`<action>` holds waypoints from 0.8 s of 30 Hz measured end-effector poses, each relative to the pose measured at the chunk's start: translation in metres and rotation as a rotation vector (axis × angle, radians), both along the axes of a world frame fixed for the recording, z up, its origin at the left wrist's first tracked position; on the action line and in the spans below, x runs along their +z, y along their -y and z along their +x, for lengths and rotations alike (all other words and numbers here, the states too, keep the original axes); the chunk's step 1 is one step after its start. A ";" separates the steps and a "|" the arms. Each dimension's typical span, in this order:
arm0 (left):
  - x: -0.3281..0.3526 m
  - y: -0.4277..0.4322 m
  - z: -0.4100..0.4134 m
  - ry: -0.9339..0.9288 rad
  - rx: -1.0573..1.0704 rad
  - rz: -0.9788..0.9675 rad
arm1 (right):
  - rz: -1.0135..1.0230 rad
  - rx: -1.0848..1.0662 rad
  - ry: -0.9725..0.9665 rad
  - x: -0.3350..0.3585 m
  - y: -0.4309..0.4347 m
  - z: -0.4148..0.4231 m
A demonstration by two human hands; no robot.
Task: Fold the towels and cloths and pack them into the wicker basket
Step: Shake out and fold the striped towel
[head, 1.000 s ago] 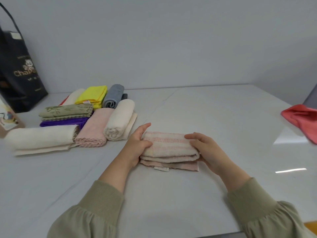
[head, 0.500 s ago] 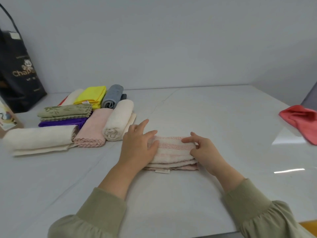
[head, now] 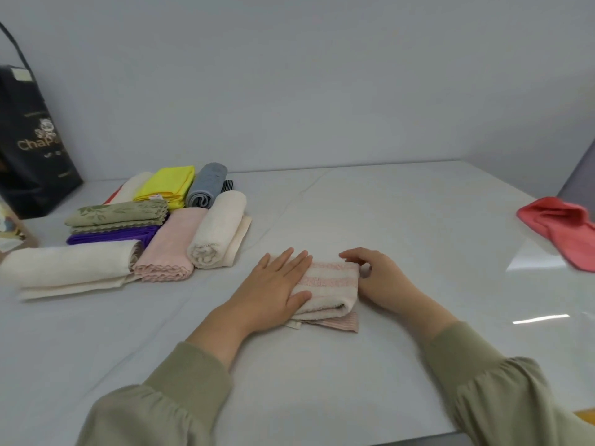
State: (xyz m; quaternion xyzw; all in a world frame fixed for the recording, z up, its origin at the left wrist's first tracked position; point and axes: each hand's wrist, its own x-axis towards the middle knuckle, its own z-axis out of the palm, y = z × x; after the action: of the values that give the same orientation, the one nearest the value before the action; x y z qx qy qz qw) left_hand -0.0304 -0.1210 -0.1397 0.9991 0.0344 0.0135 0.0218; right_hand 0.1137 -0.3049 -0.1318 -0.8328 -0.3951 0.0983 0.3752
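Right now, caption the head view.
Left hand presses a folded pink-striped towel flat on the table; right hand rests at its end.

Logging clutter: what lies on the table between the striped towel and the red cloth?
Head view: the right hand at the edge of the striped towel, then only bare table up to the red cloth.

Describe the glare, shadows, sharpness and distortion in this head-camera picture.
Head view: white glare patch and streak on the glossy table near the red cloth; lighting even, shadows faint; striped towel slightly soft; black bag leans, probably from wide-angle distortion.
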 end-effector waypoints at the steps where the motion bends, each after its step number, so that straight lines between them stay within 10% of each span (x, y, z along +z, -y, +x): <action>1: 0.000 0.001 0.000 0.004 -0.008 0.008 | -0.002 -0.014 0.058 0.000 -0.005 -0.002; 11: -0.001 0.003 -0.004 -0.009 0.041 0.034 | -0.385 0.030 0.605 -0.006 -0.015 0.015; 18: 0.001 0.017 0.002 -0.045 0.155 0.038 | 0.288 -0.250 0.392 0.016 -0.013 -0.016; 24: 0.001 0.021 0.000 -0.034 0.225 0.028 | -0.539 0.055 0.468 -0.005 -0.016 -0.044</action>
State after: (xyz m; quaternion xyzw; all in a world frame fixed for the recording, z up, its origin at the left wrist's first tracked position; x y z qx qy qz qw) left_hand -0.0304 -0.1415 -0.1387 0.9892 0.1466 -0.0007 0.0054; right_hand 0.0692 -0.2888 -0.1366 -0.8907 -0.4526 0.0155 0.0387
